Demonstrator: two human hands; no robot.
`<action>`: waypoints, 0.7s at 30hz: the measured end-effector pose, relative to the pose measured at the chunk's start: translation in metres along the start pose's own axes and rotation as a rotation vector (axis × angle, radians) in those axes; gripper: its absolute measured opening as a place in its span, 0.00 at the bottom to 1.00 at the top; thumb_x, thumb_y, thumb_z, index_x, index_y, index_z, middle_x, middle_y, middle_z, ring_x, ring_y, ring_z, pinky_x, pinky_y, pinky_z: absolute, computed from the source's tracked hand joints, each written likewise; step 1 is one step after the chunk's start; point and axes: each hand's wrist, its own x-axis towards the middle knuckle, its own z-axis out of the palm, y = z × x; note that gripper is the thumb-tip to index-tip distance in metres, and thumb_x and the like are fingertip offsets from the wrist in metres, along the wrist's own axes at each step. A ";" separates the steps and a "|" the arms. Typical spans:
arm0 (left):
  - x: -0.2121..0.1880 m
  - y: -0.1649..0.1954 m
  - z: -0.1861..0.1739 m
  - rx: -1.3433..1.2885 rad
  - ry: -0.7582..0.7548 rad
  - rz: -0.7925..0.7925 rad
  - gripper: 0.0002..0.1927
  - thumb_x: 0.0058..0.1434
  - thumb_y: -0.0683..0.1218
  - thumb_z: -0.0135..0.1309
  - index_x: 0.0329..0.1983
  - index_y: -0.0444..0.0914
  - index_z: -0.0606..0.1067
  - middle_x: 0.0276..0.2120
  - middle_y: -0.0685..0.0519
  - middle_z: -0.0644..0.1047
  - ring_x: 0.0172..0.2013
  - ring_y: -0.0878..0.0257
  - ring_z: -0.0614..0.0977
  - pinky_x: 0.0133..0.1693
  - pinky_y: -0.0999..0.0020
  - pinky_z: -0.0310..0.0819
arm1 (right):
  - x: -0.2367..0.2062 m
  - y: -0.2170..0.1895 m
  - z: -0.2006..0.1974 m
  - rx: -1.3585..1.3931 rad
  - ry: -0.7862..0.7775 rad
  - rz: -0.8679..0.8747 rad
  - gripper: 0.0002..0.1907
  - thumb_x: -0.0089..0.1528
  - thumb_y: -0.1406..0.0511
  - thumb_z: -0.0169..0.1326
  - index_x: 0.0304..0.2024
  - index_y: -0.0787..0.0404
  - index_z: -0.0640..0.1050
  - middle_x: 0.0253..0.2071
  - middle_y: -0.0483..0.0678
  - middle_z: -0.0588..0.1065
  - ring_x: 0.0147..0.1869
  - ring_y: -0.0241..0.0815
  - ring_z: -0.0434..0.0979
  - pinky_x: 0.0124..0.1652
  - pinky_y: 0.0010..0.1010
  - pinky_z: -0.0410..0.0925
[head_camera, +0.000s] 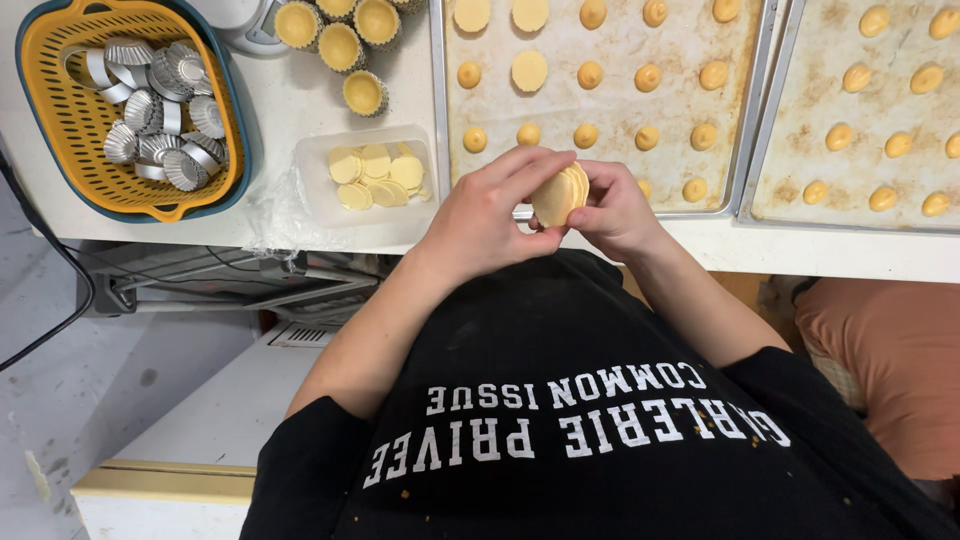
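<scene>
Above the table edge (800, 262), the left hand (480, 215) and right hand (615, 210) pinch a stack of dough discs (560, 195) between fingertips; squeezing too hard could dent them, and a loose grip could drop one.

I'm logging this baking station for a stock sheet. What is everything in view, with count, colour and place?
Stack of dough discs: one, pale yellow, held between both hands.
Clear tub: one, holding yellow discs, counter centre.
Basket: one, orange in a blue outer rim, far left.
Tart tins: many, silver, in basket.
Filled tins: several, yellow dough, top centre.
Baking trays: two, metal, with dough balls, right.
Left hand: one, on stack.
Right hand: one, on stack.
</scene>
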 end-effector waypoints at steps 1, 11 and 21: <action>0.000 -0.001 0.001 -0.004 0.002 -0.013 0.34 0.54 0.45 0.68 0.65 0.42 0.72 0.54 0.52 0.77 0.49 0.56 0.84 0.48 0.66 0.82 | 0.000 0.001 0.000 -0.002 0.006 -0.008 0.32 0.60 0.60 0.70 0.59 0.73 0.74 0.48 0.54 0.80 0.50 0.46 0.83 0.52 0.38 0.78; -0.004 -0.003 0.009 -0.027 0.026 -0.036 0.34 0.55 0.44 0.68 0.66 0.42 0.72 0.52 0.52 0.77 0.47 0.58 0.84 0.48 0.66 0.83 | -0.001 0.004 -0.001 -0.022 0.047 0.002 0.31 0.60 0.60 0.71 0.57 0.74 0.75 0.47 0.54 0.80 0.49 0.45 0.83 0.52 0.37 0.77; -0.005 -0.009 0.014 -0.373 0.109 -0.242 0.34 0.58 0.45 0.71 0.66 0.35 0.71 0.58 0.48 0.75 0.55 0.59 0.83 0.51 0.65 0.84 | -0.001 0.004 -0.009 0.134 0.063 0.118 0.37 0.64 0.48 0.60 0.62 0.72 0.72 0.49 0.55 0.80 0.48 0.45 0.84 0.49 0.39 0.77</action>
